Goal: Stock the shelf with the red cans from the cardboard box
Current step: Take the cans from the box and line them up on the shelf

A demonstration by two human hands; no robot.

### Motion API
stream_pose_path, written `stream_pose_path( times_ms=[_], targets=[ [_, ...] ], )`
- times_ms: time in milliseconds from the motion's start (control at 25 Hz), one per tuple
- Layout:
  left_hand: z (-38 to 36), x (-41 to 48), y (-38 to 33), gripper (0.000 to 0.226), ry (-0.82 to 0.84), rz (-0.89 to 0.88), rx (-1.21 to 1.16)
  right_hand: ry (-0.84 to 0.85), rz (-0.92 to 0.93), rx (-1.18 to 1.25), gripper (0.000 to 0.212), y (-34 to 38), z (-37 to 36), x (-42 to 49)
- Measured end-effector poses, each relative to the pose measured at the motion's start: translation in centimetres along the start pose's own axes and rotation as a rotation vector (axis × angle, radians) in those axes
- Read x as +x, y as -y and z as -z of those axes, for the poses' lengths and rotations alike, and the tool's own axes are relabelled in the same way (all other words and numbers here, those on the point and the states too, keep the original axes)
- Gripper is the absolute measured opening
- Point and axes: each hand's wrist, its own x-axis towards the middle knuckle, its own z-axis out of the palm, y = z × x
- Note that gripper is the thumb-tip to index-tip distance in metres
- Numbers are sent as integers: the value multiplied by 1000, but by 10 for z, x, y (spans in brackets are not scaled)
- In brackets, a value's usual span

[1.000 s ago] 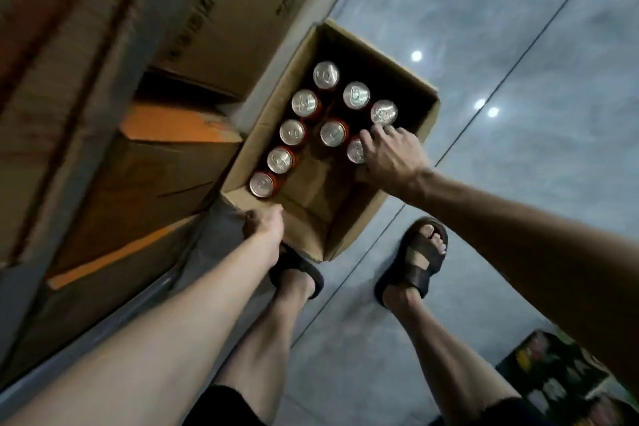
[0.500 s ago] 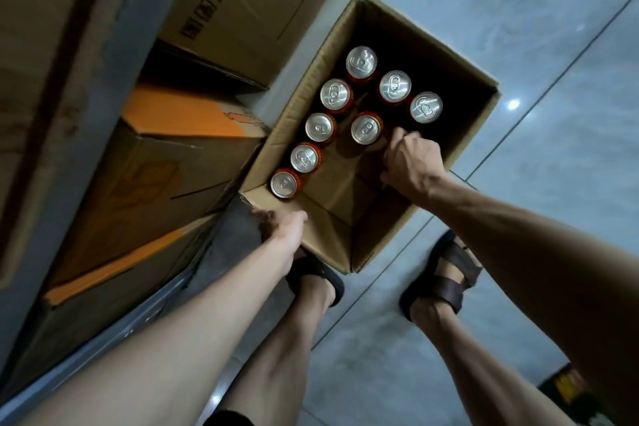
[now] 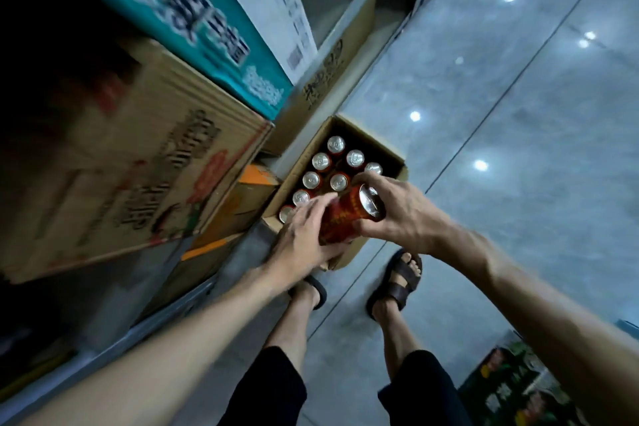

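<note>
Right hand [image 3: 397, 214] curled round top end of red can [image 3: 342, 218] | left hand [image 3: 304, 239], fingers straight, pressed against its side | can was tilted, held just above cardboard box [image 3: 397, 162] | probably full: heavy, stiff, slick metal, safest gripped round the body | other cans [image 3: 321, 161] stood upright inside box

Floor: we see glossy grey tiles [image 3: 518, 218] with thin dark joints | Light: round lamp reflections [image 3: 480, 165] on them | Left: blurred brown carton [image 3: 138, 166] beside teal carton [image 3: 193, 21] | Lower right: colourful printed pack [image 3: 511, 387]

Dim scene, glare spots on floor [image 3: 484, 86], blurred, distorted edges.
</note>
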Motion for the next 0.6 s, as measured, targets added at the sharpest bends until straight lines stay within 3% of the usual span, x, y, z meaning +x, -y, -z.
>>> stream_pose_path(
  times_ms=[200,360,520,600],
  targets=[
    [127,-83,-124,83,-110,-58,-210,-28,87,196,60,159,105,-61],
    [225,-158,-197,64,-20,-125,-507,-1,204,345,61,268,163,-106],
    [294,-224,-230,55,66,-156,-782,86,308,357,63,366,191,-132],
    [315,-245,-232,56,-19,-109,-797,138,327,318,63,400,192,-134]
  ],
)
